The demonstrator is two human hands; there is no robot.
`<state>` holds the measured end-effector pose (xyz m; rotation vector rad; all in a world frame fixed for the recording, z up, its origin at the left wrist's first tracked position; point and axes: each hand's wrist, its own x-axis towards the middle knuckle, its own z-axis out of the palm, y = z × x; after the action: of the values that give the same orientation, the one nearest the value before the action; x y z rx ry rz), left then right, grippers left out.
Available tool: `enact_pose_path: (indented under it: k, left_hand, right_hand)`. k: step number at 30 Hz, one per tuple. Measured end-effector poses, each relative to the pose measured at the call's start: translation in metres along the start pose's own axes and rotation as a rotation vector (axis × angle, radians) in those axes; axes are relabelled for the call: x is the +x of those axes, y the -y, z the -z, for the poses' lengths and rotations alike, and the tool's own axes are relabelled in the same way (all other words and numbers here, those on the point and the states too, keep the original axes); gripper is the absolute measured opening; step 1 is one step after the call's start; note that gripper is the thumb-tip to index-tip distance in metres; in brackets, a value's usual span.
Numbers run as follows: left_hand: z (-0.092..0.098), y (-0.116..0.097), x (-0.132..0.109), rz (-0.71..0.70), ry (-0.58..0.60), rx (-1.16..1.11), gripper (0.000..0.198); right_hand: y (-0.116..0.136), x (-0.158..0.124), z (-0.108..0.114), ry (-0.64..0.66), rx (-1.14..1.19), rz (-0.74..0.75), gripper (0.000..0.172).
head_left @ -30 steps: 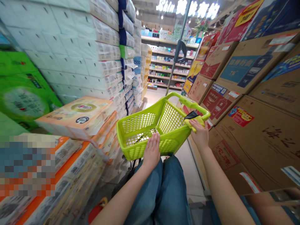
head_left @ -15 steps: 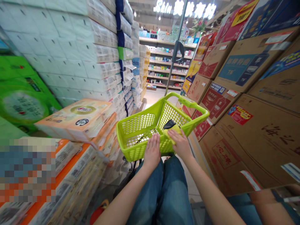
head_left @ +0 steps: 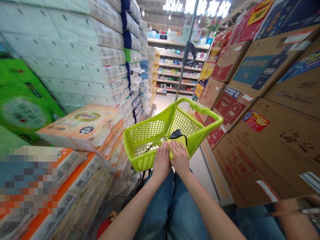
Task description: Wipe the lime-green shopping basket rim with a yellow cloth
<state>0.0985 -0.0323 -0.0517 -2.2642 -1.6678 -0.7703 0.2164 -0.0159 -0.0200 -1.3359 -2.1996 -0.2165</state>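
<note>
A lime-green plastic shopping trolley (head_left: 145, 128) stands in front of my knees, its lattice basket turned sideways. My left hand (head_left: 161, 158) lies on the near rim with its fingers stretched out and close together. Just beside it, my right hand (head_left: 179, 156) presses a yellow cleaning cloth (head_left: 185, 142) with a dark grey side against the same rim. The cloth drapes over the rim, and its dark part folds up into the basket. My right fingers lie over the cloth and cover much of it.
Stacked tissue packs (head_left: 110, 56) rise on the left, with an orange tissue pack (head_left: 87, 125) lower down. Cardboard cartons (head_left: 270, 140) line the right side. Ahead stand a metal pole (head_left: 185, 66) and stocked shelves (head_left: 175, 75). Part of another person shows at lower right.
My right hand has slid the cloth leftward along the near rim, from the handle end to beside my left hand. My left hand and the trolley have stayed almost in place.
</note>
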Motion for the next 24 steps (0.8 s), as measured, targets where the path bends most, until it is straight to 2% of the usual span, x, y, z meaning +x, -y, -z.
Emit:
enact_pose_path:
  k: [2,4,7,9,11,13,17,19,21,24]
  left_hand:
    - [0.002,0.001,0.0,-0.008,0.018,0.003,0.076]
    - [0.004,0.001,0.001,-0.009,0.03,0.004,0.079]
    - [0.006,-0.001,0.002,-0.01,0.032,-0.001,0.082]
    - [0.005,-0.002,0.002,-0.006,0.029,-0.009,0.083]
    - [0.004,-0.002,0.001,0.002,0.024,-0.015,0.083]
    - [0.002,-0.003,0.001,0.006,0.019,-0.017,0.083]
    - [0.0,-0.002,0.001,0.004,0.001,-0.008,0.078]
    - [0.0,-0.002,0.002,0.002,-0.004,-0.005,0.075]
    - [0.001,-0.001,0.002,-0.001,0.0,-0.009,0.077]
    - [0.002,-0.001,0.002,-0.01,0.011,-0.018,0.081]
  right_hand:
    - [-0.018,0.0,0.012,0.034,0.003,0.06,0.072]
    - [-0.057,0.005,0.031,0.028,-0.035,0.06,0.071]
    - [-0.121,0.018,0.061,-0.081,-0.132,-0.078,0.063]
    - [-0.142,0.025,0.07,-0.155,-0.17,-0.184,0.057]
    - [-0.136,0.029,0.066,-0.194,-0.188,-0.269,0.054]
    - [-0.104,0.026,0.048,-0.176,-0.177,-0.291,0.057]
    - [-0.021,0.009,0.008,-0.03,-0.049,-0.117,0.065]
    - [-0.005,0.004,0.002,0.027,-0.002,-0.031,0.068]
    - [-0.018,0.005,0.011,0.065,0.01,0.033,0.069]
    - [-0.077,0.015,0.042,0.034,-0.048,0.004,0.066]
